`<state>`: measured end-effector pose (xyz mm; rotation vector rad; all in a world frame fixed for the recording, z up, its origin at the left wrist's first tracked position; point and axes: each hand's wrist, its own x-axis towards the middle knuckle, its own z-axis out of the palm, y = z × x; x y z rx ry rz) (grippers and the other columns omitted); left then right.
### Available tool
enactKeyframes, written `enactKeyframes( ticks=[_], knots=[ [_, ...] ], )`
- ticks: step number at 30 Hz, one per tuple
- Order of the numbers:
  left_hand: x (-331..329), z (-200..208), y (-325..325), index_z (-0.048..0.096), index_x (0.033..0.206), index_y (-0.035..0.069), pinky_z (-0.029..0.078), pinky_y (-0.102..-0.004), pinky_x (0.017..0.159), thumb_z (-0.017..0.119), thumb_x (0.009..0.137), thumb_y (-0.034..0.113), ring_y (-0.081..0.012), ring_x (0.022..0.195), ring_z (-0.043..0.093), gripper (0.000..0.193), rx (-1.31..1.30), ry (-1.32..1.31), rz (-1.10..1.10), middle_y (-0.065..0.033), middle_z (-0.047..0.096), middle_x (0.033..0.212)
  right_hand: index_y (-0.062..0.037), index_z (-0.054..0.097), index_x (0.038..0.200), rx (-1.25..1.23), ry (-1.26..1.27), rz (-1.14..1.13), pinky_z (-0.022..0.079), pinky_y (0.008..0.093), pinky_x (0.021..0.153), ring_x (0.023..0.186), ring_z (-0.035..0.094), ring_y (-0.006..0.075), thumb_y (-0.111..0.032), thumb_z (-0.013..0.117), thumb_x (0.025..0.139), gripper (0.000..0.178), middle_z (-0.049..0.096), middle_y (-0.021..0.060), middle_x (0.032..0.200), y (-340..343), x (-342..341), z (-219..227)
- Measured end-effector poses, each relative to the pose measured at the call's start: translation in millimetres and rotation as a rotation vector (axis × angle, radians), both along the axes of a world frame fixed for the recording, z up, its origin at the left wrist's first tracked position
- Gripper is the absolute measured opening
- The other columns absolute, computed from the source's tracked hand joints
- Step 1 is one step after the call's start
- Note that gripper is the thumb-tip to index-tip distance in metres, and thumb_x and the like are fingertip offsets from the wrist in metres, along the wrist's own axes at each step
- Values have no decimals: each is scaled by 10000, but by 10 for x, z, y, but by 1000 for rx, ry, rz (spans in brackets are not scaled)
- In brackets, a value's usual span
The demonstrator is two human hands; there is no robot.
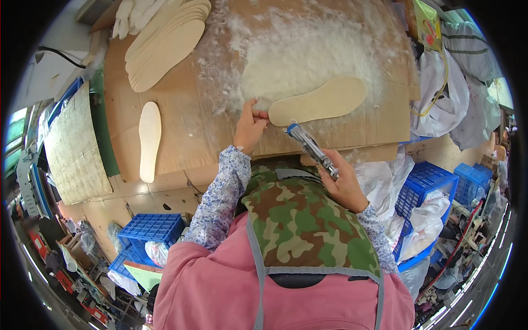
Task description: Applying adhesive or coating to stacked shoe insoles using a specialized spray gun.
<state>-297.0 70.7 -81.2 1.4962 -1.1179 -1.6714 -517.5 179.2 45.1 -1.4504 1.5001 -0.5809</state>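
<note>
Across twelve o'clock, see cardboard (206, 140) strewn with white fluff (297, 52). Far out at eleven, note stacked insoles (170, 49); at one, pale insole (322, 102) lying flat. Close in at eleven, see left hand (251, 129) half-curled by insole's narrower end; cannot tell if gripping. At three, see right hand (345, 182) wrapped around silvery, blue-ended tool (309, 144).

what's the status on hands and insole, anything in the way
Left hand beside insole, contact unclear. Right hand holding blue-tipped tool near it. Insole lying on cardboard. White fluff along its far edge, possibly in the way.
</note>
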Motion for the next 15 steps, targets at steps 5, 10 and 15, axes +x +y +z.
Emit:
enactKeyframes(
  ticks=[5,10,15],
  knots=[
    [-42,-82,25,377,1304,21,480,-261,669,510,782,-41,-135,744,547,542,-50,-38,-3,-89,560,897,-12,482,1147,-83,59,-55,444,291,740,795,574,193,-1,527,812,337,606,89,877,24,-93,-62],
    [-210,73,-21,412,1275,19,480,-255,624,514,783,-36,-126,726,528,505,-27,16,15,-61,525,849,-21,483,1141,-10,78,-170,471,341,728,827,613,306,-26,543,818,329,630,142,884,-29,-306,-51],
    [-200,49,-34,447,1242,22,484,-251,612,504,784,-37,-126,729,527,465,-37,9,18,-57,502,864,-19,493,1105,-103,75,-259,463,314,700,772,607,248,-4,531,818,290,619,123,867,-84,-533,-75]
  ],
)
